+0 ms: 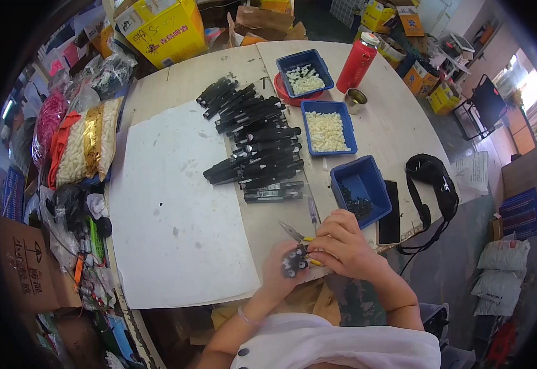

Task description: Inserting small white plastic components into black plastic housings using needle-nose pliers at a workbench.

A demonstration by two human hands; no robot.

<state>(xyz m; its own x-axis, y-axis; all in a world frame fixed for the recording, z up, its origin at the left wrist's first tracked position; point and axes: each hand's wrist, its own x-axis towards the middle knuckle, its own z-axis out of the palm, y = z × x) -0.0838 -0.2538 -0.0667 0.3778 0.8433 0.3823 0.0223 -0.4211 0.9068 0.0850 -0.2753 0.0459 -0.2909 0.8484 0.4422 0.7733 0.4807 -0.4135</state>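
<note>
At the table's near edge, my left hand (274, 267) is closed around a black piece with round silvery ends (294, 261). My right hand (345, 245) meets it from the right, its thumb and fingers pinched at the piece's edge; whatever is between those fingertips is too small to make out. Pliers with yellow handles (291, 231) lie just beyond, partly hidden by my hands. Farther off, a heap of long black parts (259, 138) spreads over the middle of the table. Close to my right hand stands a blue bin (375, 175) with small dark pieces inside.
Two more blue bins (352, 138) hold small whitish pieces; the farther one rests on a red dish (280, 89). Nearby stand a red bottle (357, 64) and a metal cup (356, 101). A black phone (389, 215) and a black strapped pouch (434, 184) lie right. A white sheet (170, 209) covers the left.
</note>
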